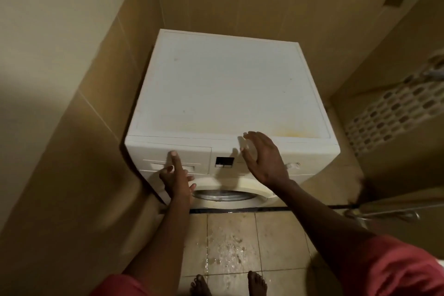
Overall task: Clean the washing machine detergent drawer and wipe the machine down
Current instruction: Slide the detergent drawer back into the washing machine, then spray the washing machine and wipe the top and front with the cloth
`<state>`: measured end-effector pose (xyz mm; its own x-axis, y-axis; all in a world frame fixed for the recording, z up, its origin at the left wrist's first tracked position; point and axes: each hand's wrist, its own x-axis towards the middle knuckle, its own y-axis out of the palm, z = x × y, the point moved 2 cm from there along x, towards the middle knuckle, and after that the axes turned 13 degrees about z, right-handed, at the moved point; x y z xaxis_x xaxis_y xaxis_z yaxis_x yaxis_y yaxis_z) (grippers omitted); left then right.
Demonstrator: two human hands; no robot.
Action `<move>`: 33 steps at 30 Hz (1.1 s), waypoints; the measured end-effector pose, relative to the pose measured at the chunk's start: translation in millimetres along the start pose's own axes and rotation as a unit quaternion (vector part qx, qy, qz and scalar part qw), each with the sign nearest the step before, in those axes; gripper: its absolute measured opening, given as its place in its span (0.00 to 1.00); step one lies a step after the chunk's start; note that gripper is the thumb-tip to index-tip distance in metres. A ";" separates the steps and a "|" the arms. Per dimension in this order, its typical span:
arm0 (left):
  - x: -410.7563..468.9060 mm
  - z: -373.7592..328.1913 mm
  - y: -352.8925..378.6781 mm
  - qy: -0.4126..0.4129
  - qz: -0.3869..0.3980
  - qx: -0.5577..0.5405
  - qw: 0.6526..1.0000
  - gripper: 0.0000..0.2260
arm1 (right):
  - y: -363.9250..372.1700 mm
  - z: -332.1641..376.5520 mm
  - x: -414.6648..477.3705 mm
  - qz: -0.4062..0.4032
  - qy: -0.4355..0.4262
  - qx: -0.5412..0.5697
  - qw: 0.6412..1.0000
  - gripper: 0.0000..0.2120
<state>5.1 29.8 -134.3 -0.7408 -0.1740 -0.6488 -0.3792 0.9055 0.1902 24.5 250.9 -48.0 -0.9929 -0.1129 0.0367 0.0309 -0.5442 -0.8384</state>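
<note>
Seemingly we're opening the detergent drawer (192, 151), closed at near left of the washing machine (223, 84); our left hand (176, 175) touches it, fingers loose, right hand (262, 158) spread, empty. Next: hook its front, pull.

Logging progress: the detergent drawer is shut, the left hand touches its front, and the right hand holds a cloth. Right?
Not quite: the head view shows the right hand open and empty. The detergent drawer is shut, with the left hand touching its front.

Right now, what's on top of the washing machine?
No loose objects show on the washing machine top, only a yellowish stain near the front right and specks. The right hand hides part of the front edge.
</note>
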 end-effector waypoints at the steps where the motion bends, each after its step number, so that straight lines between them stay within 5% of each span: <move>1: -5.5 10.5 7.3 -0.014 0.010 -0.003 1.000 0.35 | -1.6 -8.5 -9.9 0.000 0.012 -0.003 1.000 0.21; 8: -44.0 56.3 63.4 0.026 0.123 0.159 0.979 0.16 | -27.6 -63.4 -73.4 -0.055 0.079 -0.016 0.995 0.16; 17: -110.1 106.9 169.9 0.050 0.292 0.290 0.910 0.12 | -57.1 -156.4 -187.1 -0.071 0.220 0.026 0.973 0.19; 21: -145.3 147.3 221.4 0.040 0.345 0.345 0.872 0.10 | -65.1 -201.2 -258.4 -0.011 0.322 0.114 0.940 0.14; 25: -190.6 207.6 277.6 0.008 0.439 0.439 0.784 0.06 | -73.4 -246.2 -362.5 -0.018 0.420 0.145 0.896 0.13; 30: -255.1 274.9 331.4 -0.002 0.557 0.516 0.650 0.19 | -80.9 -282.8 -471.1 -0.079 0.521 0.157 0.835 0.12; 33: -291.6 315.3 356.1 -0.015 0.603 0.537 0.590 0.28 | -79.3 -300.2 -524.2 -0.019 0.553 0.164 0.817 0.14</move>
<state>260.8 525.0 -109.8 -0.0976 0.8392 -0.5350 0.9951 0.0906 -0.0394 508.2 602.7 -164.0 -0.4846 0.6303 -0.6065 -0.1543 -0.7441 -0.6500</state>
